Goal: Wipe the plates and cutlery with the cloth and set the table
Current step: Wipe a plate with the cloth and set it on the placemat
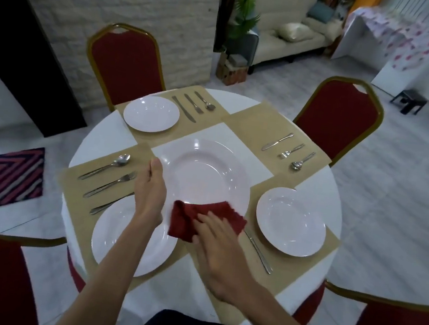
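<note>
A large white deep plate [207,172] is held over the middle of the round white tabletop [110,135]; its left rim is taken in the grip of the left hand [151,190]. A dark red woven cloth [218,215] is pressed on its near rim by the right hand [215,244], whose grip is wide, the fingers laid flat. Tan placemats [252,124] are spread on the tabletop, with smaller white plates [290,220] and steel cutlery [283,151] laid on them. Red padded chairs with gold frames [124,68] are placed around. A cream sofa [287,37] is seen behind, on a grey tiled floor [390,194].
</note>
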`<state>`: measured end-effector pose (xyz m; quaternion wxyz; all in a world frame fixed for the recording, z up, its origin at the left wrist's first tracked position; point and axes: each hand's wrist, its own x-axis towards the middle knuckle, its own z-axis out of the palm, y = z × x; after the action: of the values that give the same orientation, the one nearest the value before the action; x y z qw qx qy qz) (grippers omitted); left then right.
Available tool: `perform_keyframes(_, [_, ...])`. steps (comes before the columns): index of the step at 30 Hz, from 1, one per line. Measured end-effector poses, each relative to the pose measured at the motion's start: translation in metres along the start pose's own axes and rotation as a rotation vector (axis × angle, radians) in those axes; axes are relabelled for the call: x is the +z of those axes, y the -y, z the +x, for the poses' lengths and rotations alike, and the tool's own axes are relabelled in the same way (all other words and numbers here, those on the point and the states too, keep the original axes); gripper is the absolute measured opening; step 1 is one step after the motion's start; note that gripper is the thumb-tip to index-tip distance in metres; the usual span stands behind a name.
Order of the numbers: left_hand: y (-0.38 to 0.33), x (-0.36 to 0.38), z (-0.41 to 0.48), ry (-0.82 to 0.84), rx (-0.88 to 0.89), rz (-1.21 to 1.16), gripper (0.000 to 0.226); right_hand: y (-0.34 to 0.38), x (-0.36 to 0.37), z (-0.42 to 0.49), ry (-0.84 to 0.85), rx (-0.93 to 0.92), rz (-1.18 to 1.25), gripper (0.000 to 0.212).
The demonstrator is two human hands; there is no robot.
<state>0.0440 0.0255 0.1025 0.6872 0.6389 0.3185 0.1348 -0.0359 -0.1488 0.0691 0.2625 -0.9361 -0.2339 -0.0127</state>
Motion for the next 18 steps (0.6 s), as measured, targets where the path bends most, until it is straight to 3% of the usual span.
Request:
perform_keyframes(4, [0.003,0.006,-0.016,0.062,0.083,0.116,0.04,0.024,0.001,0.007,0.118,0.038,0.237,0.049])
perform_keyframes(7, [0.002,-0.009,-0.003,0.076,-0.005,0.02,0.03,-0.012,-0.016,0.003,0.134,-0.087,0.038,0.043])
perform_keyframes(10, [-0.003,-0.013,0.001,0.078,-0.088,-0.059,0.027,-0.046,-0.031,0.003,0.034,-0.04,-0.168,0.04])
perform_keyframes(15, [0.012,0.001,-0.01,0.134,-0.019,0.048,0.033,0.009,-0.002,-0.002,0.199,-0.047,0.067,0.049])
perform_keyframes(18, [0.026,0.005,-0.016,0.162,-0.036,0.035,0.037,0.005,0.0,0.039,0.156,-0.061,0.033,0.057])
